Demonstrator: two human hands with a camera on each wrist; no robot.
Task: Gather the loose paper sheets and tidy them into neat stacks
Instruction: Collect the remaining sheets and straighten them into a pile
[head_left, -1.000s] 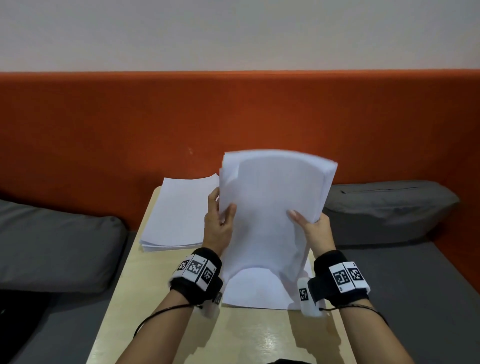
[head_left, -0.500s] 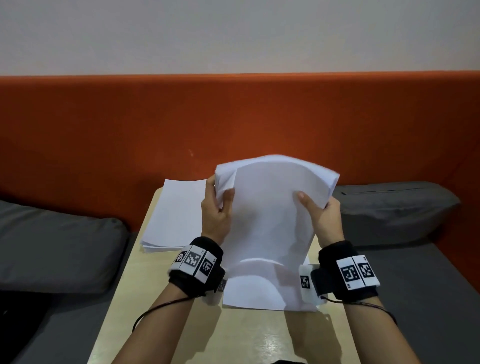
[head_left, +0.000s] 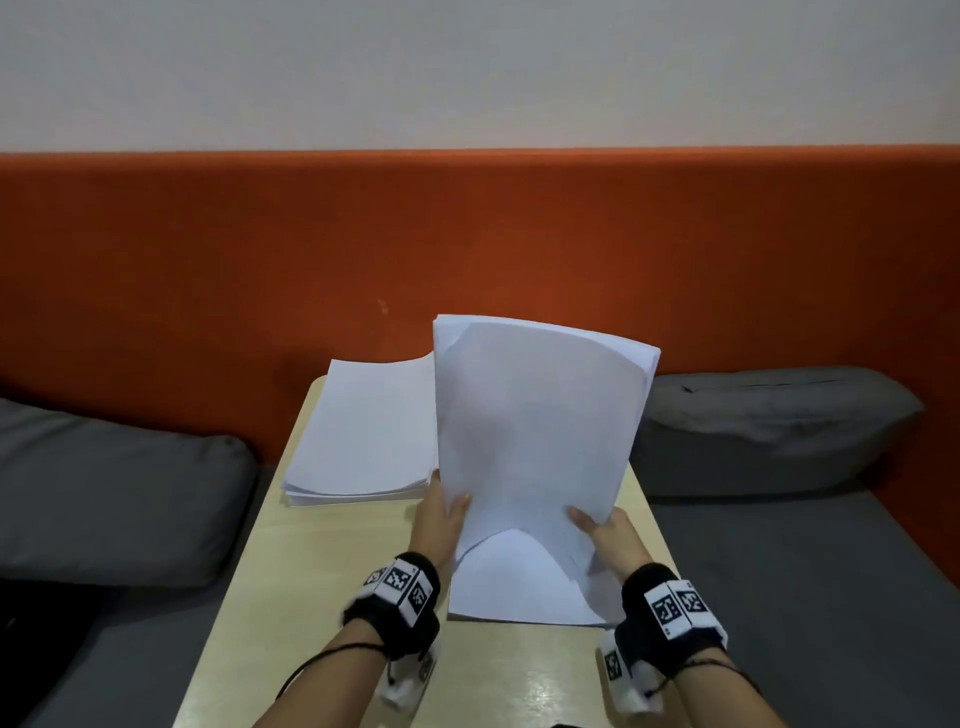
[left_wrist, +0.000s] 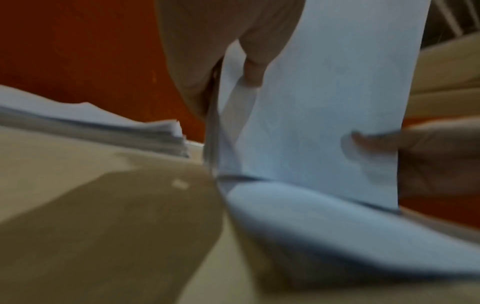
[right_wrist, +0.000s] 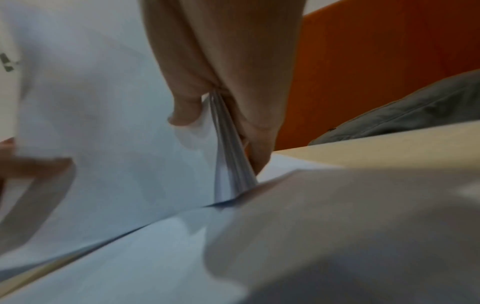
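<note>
White paper bundle (head_left: 535, 426) upright, pinched between left hand (head_left: 441, 519), right hand (head_left: 605, 535)

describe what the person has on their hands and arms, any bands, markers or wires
Forearms are bare, no sleeves. Each wrist wears a black padded band: the left band and right band both carry white blocks printed with black square-code markers. A thin black cable loops from the left band; a similar one trails from the right. The hands themselves are bare.

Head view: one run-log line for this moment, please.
left hand: grips sheaf | right hand: grips sheaf | sheaf: upright on table | stack: flat
</note>
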